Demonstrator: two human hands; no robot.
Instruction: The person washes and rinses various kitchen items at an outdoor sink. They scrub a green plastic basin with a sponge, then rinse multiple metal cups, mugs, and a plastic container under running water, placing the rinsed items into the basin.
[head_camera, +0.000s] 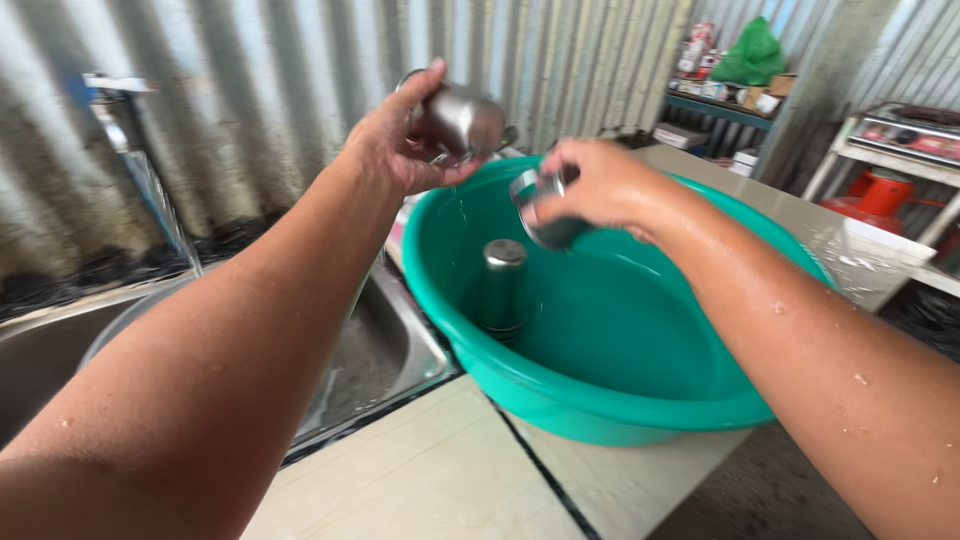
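Observation:
My left hand (400, 145) holds a steel cup (462, 122) tipped on its side above the far rim of a green plastic basin (600, 400). My right hand (590, 185) grips a second steel cup (545, 215) over the basin's middle, its mouth turned toward the left. A third steel cup (500, 285) stands upside down on the basin floor, below both hands. Water drops cling to both forearms.
A steel sink (370, 350) lies left of the basin, with a tap (125, 120) by the corrugated metal wall. The basin rests on a tiled counter (440, 470). Shelves with packets (720, 70) and a red gas cylinder (875, 195) stand at the back right.

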